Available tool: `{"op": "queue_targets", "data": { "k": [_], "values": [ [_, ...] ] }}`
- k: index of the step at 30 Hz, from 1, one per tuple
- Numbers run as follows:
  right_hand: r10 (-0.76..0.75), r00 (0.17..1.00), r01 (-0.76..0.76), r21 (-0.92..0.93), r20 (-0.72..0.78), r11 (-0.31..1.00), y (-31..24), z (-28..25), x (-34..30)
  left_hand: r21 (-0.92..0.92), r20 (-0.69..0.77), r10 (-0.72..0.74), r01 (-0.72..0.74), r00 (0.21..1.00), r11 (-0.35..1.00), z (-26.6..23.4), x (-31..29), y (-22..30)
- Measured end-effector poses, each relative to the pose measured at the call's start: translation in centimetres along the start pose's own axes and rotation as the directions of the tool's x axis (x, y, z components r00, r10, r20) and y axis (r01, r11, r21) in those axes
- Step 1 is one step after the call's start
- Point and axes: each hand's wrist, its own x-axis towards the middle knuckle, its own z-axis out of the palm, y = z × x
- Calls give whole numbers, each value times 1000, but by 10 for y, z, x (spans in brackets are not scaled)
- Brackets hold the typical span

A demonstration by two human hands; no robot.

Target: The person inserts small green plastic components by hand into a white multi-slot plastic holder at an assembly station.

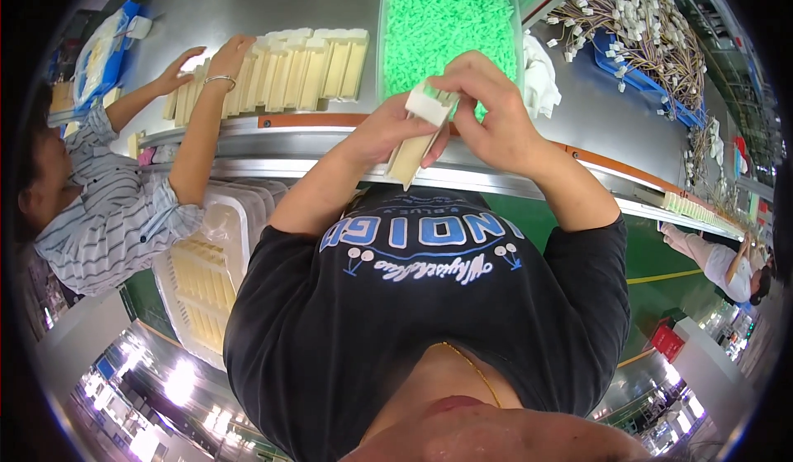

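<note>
My left hand (376,135) is closed around a long cream plastic housing (410,152) with a white block-shaped upper end, held tilted above the table's near edge. My right hand (494,107) is at that upper end, its thumb and fingertips pinched together against the housing. A small green plastic piece (429,89) shows by those fingertips, partly hidden by them. Just beyond both hands stands a clear plastic bin (382,45), heaped with small bright green pieces (450,20) of the same kind.
To the left, a co-worker's hands (227,57) touch a row of cream housings (306,69) on the metal table (248,3). A stacked white crate (223,218) stands below. At right are a white cloth (538,78) and a blue tray (632,73) piled with wired connectors (640,16).
</note>
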Motion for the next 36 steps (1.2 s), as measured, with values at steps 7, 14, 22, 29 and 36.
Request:
{"op": "queue_targets", "data": {
  "k": [7, 14, 22, 29, 36],
  "values": [
    [76, 997, -78, 57, 21, 995, 26, -5, 6, 10, -150, -125, 128, 981, 992, -13, 8, 19],
    [242, 953, -237, 50, -182, 970, 62, 5, -19, 788, -492, 683, -58, 540, 613, -17, -23, -10],
    [304, 941, -295, 81, -149, 952, 76, 22, -33, 706, -637, 616, 29, 463, 708, -7, -45, -57],
    [312, 937, -299, 99, -160, 949, 80, 21, -33, 920, -217, 686, 381, 694, -94, 8, -37, -67],
    [345, 926, -324, 148, -150, 934, 87, 19, -33, 869, -493, 84, 486, 866, 95, 6, -39, -61]
  ]
}}
